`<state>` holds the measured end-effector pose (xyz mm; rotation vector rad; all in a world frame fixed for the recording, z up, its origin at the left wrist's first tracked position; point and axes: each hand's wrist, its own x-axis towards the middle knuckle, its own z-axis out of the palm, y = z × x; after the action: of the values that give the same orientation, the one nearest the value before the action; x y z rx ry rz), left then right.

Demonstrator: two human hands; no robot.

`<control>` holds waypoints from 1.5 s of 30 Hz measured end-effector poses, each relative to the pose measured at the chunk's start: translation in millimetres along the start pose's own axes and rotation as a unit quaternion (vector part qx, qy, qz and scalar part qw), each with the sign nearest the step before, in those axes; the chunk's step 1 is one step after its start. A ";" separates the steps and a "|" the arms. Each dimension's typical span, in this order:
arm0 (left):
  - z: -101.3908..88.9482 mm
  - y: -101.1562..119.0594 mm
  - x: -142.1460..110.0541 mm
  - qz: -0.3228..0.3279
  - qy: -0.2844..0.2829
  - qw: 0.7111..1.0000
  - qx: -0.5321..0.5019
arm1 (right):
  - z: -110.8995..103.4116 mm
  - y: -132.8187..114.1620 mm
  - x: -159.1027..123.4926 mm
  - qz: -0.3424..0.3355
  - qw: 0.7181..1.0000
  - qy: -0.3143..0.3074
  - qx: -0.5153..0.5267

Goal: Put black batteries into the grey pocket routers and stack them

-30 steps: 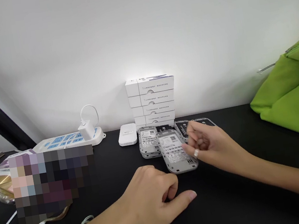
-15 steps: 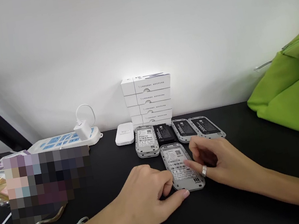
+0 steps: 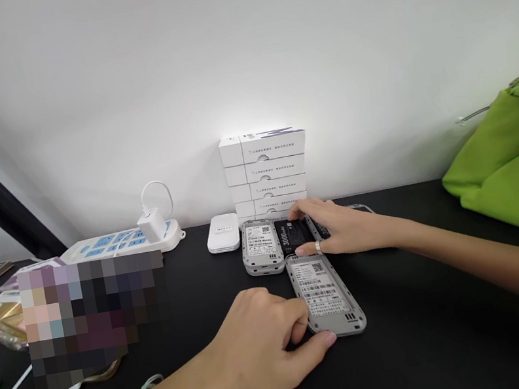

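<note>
In front of me lies an open-backed grey device shell [image 3: 328,289] with a printed label and QR code in its battery bay. My left hand [image 3: 268,339] steadies it at the lower left, fingers curled against its side and thumb along its bottom edge. Beyond it, my right hand [image 3: 339,224] grips a black 3000mAh battery [image 3: 291,234], thumb at the near edge and fingers at the far edge. Left of the battery is a stack of grey shells [image 3: 261,250]. Two shells with batteries, right of it, are partly hidden by my right hand.
White boxes [image 3: 275,168] are stacked against the wall, with white covers [image 3: 223,232] to their left. A power strip [image 3: 113,244] with a plugged-in charger [image 3: 152,224] stands farther left. A green bag [image 3: 517,158] rests at right. A blurred patch hides items at left.
My right hand has moved from the near shell up and away to the black battery. My left hand stays at the shell. The view has shifted slightly.
</note>
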<state>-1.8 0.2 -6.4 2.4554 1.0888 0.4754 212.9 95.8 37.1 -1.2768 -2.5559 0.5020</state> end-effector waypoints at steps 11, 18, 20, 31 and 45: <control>0.0 0.4 1.2 -0.001 0.004 1.000 0.010 | 5.3 -0.9 -19.0 -0.010 0.994 0.090 0.060; -0.1 1.3 1.5 -0.010 0.008 1.000 0.011 | 16.1 -17.0 -63.4 0.014 0.994 0.002 0.113; -0.2 1.2 2.0 -0.009 0.005 1.000 0.014 | 18.1 -18.6 -69.9 0.016 0.993 -0.028 0.113; -1.6 1.9 -0.6 0.012 -0.004 0.999 0.034 | 30.6 -27.4 -77.6 -0.125 0.984 -0.065 -0.108; -4.1 0.8 -1.8 0.014 -0.009 1.000 0.023 | 2.3 -11.2 -119.3 0.088 0.994 -0.055 0.042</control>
<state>-4.3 -0.7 -2.7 2.5127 1.0715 0.4401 274.2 -7.1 32.3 -1.4915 -2.4908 0.7277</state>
